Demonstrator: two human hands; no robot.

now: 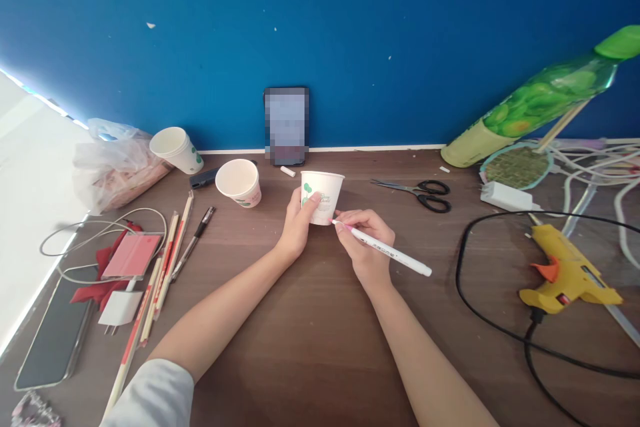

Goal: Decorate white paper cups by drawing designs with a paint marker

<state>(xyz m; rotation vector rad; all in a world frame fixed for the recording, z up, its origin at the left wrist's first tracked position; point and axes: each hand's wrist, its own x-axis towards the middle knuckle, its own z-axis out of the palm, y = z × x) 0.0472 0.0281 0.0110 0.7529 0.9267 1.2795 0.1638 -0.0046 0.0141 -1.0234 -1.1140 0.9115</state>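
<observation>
A white paper cup (326, 195) with a green print stands upright on the brown table. My left hand (299, 223) is wrapped around its left side. My right hand (367, 243) pinches a white marker pen (387, 251), whose pink tip touches the cup's lower right wall. Two more paper cups stand to the left: one (240, 182) close by, tilted, and another (176, 149) farther back.
Black scissors (420, 192) lie right of the cup. A yellow glue gun (567, 273) with a black cable sits at right, near a green bottle (540, 100). A phone (286, 125) leans on the blue wall. Chopsticks (163, 273), a pen (197, 237), a charger and another phone (55, 333) lie at left.
</observation>
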